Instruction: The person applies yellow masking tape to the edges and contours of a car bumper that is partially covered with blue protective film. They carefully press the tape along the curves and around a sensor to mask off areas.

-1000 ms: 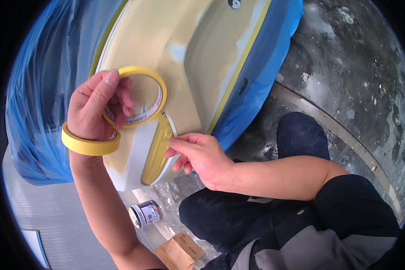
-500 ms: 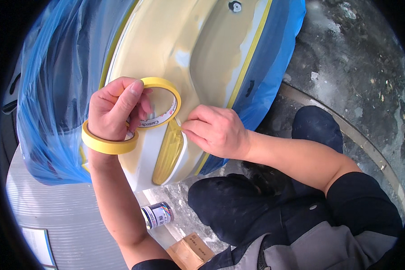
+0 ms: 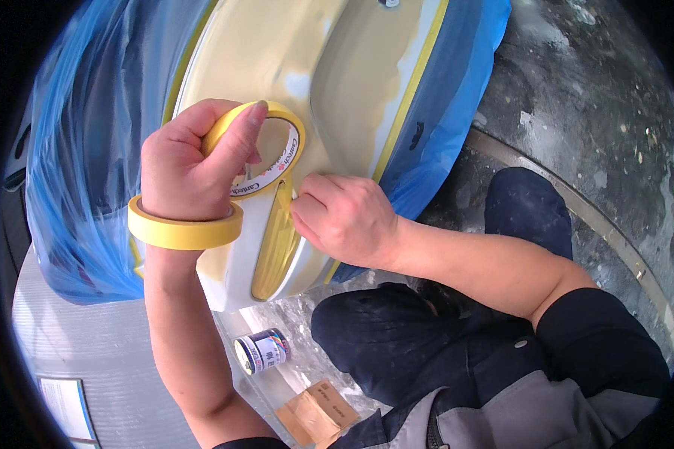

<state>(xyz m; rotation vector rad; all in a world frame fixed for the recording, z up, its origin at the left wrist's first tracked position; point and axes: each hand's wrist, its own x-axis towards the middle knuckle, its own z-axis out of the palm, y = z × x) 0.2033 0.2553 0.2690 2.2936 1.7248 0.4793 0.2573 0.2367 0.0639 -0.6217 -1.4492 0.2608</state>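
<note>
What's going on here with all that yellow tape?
A person's left hand grips a roll of yellow tape over a beige-and-white panel, with a second roll around that wrist. The right hand is curled beside a strip covered in yellow tape; whether its fingertips pinch anything is hidden. Blue plastic sheeting flanks the panel, and a small can and cardboard box sit nearby.

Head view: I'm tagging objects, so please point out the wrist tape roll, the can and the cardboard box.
Wrist tape roll (image 3: 183,234), head view: its yellow outer band.
Can (image 3: 265,352), head view: its labelled side.
Cardboard box (image 3: 320,413), head view: its brown upward face.
</note>
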